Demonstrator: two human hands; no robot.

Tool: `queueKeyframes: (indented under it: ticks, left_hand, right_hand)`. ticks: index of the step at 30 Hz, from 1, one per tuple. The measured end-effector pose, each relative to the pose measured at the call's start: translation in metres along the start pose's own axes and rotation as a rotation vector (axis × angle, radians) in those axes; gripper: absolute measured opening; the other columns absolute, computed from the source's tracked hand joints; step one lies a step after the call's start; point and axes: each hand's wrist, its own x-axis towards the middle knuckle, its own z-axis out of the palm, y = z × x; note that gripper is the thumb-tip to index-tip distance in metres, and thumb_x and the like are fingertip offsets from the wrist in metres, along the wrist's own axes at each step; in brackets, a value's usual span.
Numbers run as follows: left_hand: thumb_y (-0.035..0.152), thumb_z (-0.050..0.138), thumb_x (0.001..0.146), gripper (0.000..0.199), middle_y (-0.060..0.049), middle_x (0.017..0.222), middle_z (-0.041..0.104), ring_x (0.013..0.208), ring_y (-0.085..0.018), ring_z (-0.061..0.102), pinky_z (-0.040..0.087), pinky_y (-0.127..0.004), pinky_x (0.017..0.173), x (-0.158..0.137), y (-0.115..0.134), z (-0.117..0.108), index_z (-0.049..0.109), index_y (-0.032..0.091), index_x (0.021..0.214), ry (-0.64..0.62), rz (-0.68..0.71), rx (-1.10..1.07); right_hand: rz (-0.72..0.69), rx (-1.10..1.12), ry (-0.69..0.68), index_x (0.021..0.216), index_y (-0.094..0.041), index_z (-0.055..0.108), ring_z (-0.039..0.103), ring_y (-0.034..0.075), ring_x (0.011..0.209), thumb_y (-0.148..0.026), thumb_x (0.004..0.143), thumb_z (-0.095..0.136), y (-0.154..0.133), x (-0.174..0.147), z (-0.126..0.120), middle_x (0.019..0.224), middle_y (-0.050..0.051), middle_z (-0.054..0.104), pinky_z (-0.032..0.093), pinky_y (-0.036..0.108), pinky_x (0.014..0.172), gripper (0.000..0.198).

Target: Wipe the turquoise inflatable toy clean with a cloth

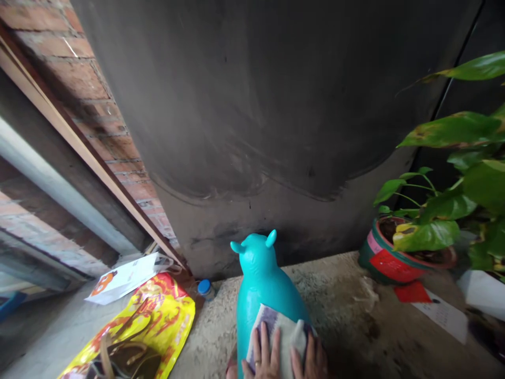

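While both hands bear on a folded, striped cloth (289, 330), the left hand (265, 363) lies flat over its lower part, fingers slightly parted and pointing to twelve o'clock, a ring on one of them. Its grip is spread, not closed on anything. The right hand (314, 363) sits just beside it at three o'clock, fingertips on the cloth's edge; whether that grip pinches the fabric I cannot tell. The lower frame cuts off both wrists.

The cloth rests on the back of a turquoise animal toy (254, 284), which stands upright on the concrete floor (215, 337), its eared head between eleven and twelve o'clock from the hands. A dark panel (276, 105) rises close behind that head at twelve, bounding the space there.

At ten o'clock, near the toy, stands a blue-capped jar (205, 288); toward nine lies a yellow bag (179, 321) with brown straps (134, 358) on it, a white paper bag (134, 276) beyond. At two o'clock, well apart, is a plant pot (398, 266), leaves (453, 131) overhanging it; a red paper (412, 293) lies below.
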Motion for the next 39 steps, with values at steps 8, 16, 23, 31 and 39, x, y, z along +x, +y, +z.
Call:
queueKeyframes:
  ticks: [8, 16, 23, 31, 39]
  left_hand:
    - [0.048, 0.076, 0.051, 0.126, -0.010, 0.160, -0.014, 0.148, -0.035, -0.012, 0.026, -0.072, 0.105, 0.049, 0.009, -0.048, -0.001, 0.028, 0.148, -0.005, -0.126, -0.117]
    - [0.051, 0.076, 0.055, 0.124, -0.010, 0.160, -0.012, 0.148, -0.034, -0.007, 0.033, -0.066, 0.107, 0.015, -0.017, -0.034, -0.003, 0.026, 0.147, -0.061, -0.019, -0.112]
    - [0.029, 0.053, 0.082, 0.076, -0.006, 0.160, 0.008, 0.148, -0.031, 0.009, 0.025, -0.062, 0.114, -0.004, -0.025, -0.002, 0.013, 0.033, 0.146, -0.063, -0.092, -0.014]
    - [0.059, 0.071, 0.056, 0.125, -0.014, 0.162, -0.004, 0.148, -0.038, 0.002, 0.039, -0.067, 0.102, 0.044, -0.017, -0.032, -0.003, 0.021, 0.150, -0.004, -0.188, -0.258]
    - [0.059, 0.069, 0.052, 0.129, -0.018, 0.161, 0.000, 0.147, -0.043, 0.007, 0.031, -0.060, 0.110, 0.059, -0.035, -0.011, -0.001, 0.013, 0.149, 0.005, -0.127, -0.202]
  right_hand:
    - [-0.011, 0.006, -0.278, 0.149, -0.016, 0.025, 0.033, 0.036, 0.137, -0.054, 0.094, 0.030, -0.071, 0.122, -0.037, 0.152, 0.017, 0.030, 0.041, 0.056, 0.100, 0.067]
    - [-0.095, 0.026, -0.261, 0.144, -0.022, 0.039, 0.027, 0.031, 0.142, -0.036, 0.095, 0.025, -0.025, 0.046, -0.026, 0.154, 0.007, 0.031, 0.038, 0.055, 0.106, 0.053]
    - [-0.071, 0.056, -0.066, 0.140, -0.012, 0.044, 0.035, 0.036, 0.137, -0.051, 0.089, 0.039, 0.023, -0.027, 0.017, 0.148, 0.016, 0.039, 0.044, 0.053, 0.103, 0.065]
    - [-0.130, -0.069, -0.277, 0.151, -0.015, 0.018, 0.017, 0.032, 0.145, -0.049, 0.093, 0.031, -0.065, 0.090, -0.039, 0.159, 0.009, 0.013, 0.035, 0.057, 0.107, 0.068]
    - [-0.169, -0.060, -0.215, 0.149, -0.015, 0.027, 0.022, 0.033, 0.143, -0.046, 0.092, 0.036, -0.069, 0.087, -0.033, 0.157, 0.011, 0.020, 0.035, 0.056, 0.108, 0.066]
